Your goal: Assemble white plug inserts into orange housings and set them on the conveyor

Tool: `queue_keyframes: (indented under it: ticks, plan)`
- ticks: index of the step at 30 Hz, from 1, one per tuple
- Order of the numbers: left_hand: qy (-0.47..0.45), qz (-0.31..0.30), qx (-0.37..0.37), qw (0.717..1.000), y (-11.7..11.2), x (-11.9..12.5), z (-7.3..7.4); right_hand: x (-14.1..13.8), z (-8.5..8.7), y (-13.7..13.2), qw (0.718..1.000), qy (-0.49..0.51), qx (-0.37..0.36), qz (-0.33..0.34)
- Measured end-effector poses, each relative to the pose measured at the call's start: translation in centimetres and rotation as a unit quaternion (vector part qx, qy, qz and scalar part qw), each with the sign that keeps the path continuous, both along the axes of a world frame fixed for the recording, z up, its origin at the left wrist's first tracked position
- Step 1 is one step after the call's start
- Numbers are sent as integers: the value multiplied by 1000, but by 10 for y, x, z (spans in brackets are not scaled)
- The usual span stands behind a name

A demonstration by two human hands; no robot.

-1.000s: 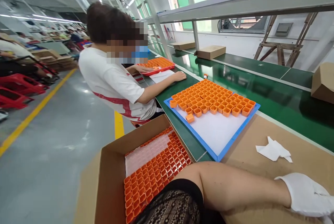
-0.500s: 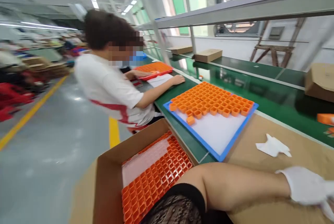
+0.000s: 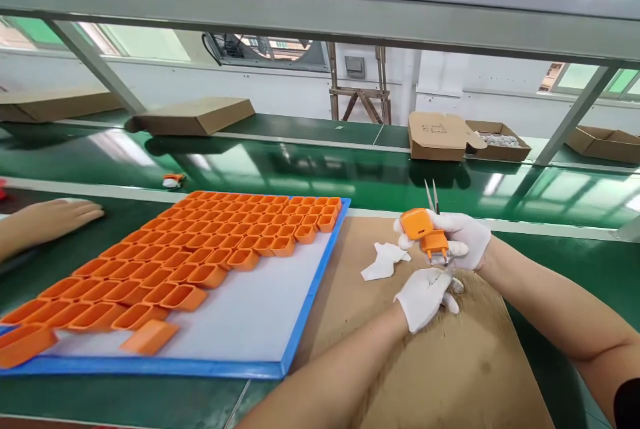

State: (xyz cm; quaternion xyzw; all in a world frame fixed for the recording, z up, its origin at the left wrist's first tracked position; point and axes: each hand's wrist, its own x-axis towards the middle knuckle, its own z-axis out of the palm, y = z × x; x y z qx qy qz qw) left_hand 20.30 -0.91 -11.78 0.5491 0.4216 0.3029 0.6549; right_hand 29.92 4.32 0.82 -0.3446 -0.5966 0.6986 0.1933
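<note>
Holding plug (image 3: 434,243) above cardboard (image 3: 430,376), green bench (image 3: 575,257), white wall (image 3: 280,92)

– Looking from where?
– From the head, out over the cardboard sheet (image 3: 450,376).
– Facing which way?
– Forward and down, across the green belt (image 3: 310,172) toward the white wall (image 3: 280,89).
– How near?
– Near left hand (image 3: 425,297) and right hand (image 3: 463,239), farther from the wall.

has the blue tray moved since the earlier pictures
No, the blue tray shows no visible shift: its near right corner still sits just right of the table seam.
</note>
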Motion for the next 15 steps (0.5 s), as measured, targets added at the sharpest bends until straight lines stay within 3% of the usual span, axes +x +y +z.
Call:
queue_keyframes:
  ticks: [3, 6, 7, 8, 9, 10, 13, 15]
  plan:
    - [6, 0, 4, 1000, -1, -1, 1, 2, -5, 4, 999, 21, -5, 27]
    - [22, -1, 5, 1000, -4, -2, 5, 5, -15, 28, 986, -81, 133, -60]
    - [28, -6, 6, 1000, -5, -3, 7, 7, -20, 42, 960, -155, 207, -106]
    - [32, -12, 8, 999, -5, -3, 8, 10, -25, 58, 912, -250, 285, -156]
    - [37, -19, 10, 999, -5, -3, 9, 14, -31, 75, 846, -373, 342, -168]
    - [42, -24, 13, 999, -5, -3, 10, 19, -38, 93, 813, -425, 353, -182]
    - [56, -30, 16, 998, -3, -3, 8, 34, -53, 141, 761, -508, 353, -195]
    - [61, -33, 15, 997, -2, -3, 6, 42, -60, 162, 740, -548, 339, -193]
